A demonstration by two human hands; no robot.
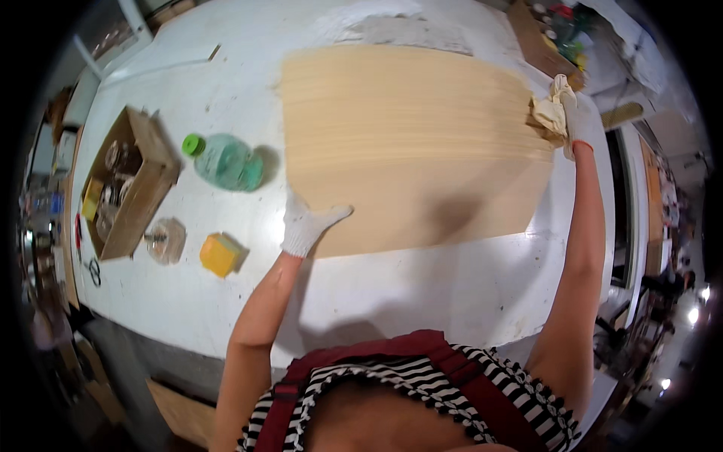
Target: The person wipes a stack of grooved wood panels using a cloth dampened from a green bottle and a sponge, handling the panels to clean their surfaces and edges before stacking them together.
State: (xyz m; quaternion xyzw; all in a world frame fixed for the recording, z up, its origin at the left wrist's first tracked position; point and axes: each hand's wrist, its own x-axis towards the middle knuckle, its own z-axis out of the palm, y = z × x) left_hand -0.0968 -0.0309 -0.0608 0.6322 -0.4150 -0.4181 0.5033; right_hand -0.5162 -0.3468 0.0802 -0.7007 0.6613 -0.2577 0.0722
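Observation:
A broad tan wood panel (407, 151) lies flat on the white table (422, 294), its far part streaked from side to side. My left hand (307, 222), in a white knit glove, rests at the panel's near left corner with the thumb stretched out over its face. At the far right edge, my gloved right hand (576, 120) is closed round a crumpled cream cloth (552, 114), which touches the panel there. The cloth has a brown stain on its lower side. Part of the right hand's fingers is hidden by the cloth.
Left of the panel lies a green-tinted plastic bottle (226, 162) with a green cap. Nearer stand a yellow sponge block (220, 255) and a small clear jar (165, 241). A cardboard box (154, 158) holds jars; scissors (93, 271) lie beside it. Another box (542, 41) is at the far right.

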